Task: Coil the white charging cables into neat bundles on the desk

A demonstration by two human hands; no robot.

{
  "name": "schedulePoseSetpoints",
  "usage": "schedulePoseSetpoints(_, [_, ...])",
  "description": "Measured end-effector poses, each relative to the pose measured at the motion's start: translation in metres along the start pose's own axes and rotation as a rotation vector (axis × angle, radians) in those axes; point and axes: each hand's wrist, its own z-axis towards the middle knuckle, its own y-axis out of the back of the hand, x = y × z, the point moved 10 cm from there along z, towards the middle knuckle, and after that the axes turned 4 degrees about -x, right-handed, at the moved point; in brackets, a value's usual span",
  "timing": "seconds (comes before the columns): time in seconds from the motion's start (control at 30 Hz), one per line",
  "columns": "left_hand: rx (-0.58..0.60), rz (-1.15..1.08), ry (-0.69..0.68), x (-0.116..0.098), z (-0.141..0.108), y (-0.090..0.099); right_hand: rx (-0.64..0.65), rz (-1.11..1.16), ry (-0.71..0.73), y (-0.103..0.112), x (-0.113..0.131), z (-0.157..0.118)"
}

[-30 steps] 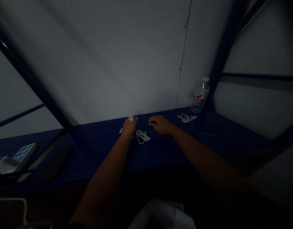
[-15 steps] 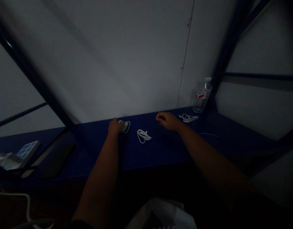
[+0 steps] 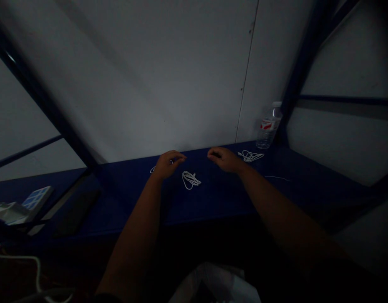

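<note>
My left hand is over the left part of the blue shelf, its fingers apart and holding nothing. Under and behind it, a white cable coil shows only in small bits. A second coiled white cable lies between my hands, nearer the front edge. My right hand hovers right of that coil, thumb and fingertips curled together; whatever they may hold is too small to make out. Right of this hand, a third white cable bundle rests at the back of the shelf.
A clear bottle with a red and white label stands at the back right. A thin white strand lies right of my right forearm. A dark flat object and a blue-and-white box are at left, by blue frame bars.
My left hand has let go of the left cable coil and moved right, its fingers now apart. The coil is now mostly hidden behind it. My right hand has hardly moved.
</note>
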Motion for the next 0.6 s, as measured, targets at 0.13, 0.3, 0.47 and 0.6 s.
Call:
schedulePoseSetpoints(0.13, [0.056,-0.079,-0.009,-0.010,-0.001,-0.005,-0.013,0.006,-0.026,0.005,-0.008,-0.001])
schedulePoseSetpoints(0.3, [0.045,-0.105,-0.011,-0.015,-0.001,-0.008,0.006,0.026,-0.001,0.007,-0.006,-0.001])
schedulePoseSetpoints(0.47, [0.080,-0.031,-0.102,-0.030,-0.001,-0.021,-0.052,-0.049,0.259,0.004,0.038,-0.004])
schedulePoseSetpoints(0.6, [0.131,0.133,-0.245,-0.053,-0.002,-0.035,0.088,-0.043,0.263,-0.025,0.049,-0.005])
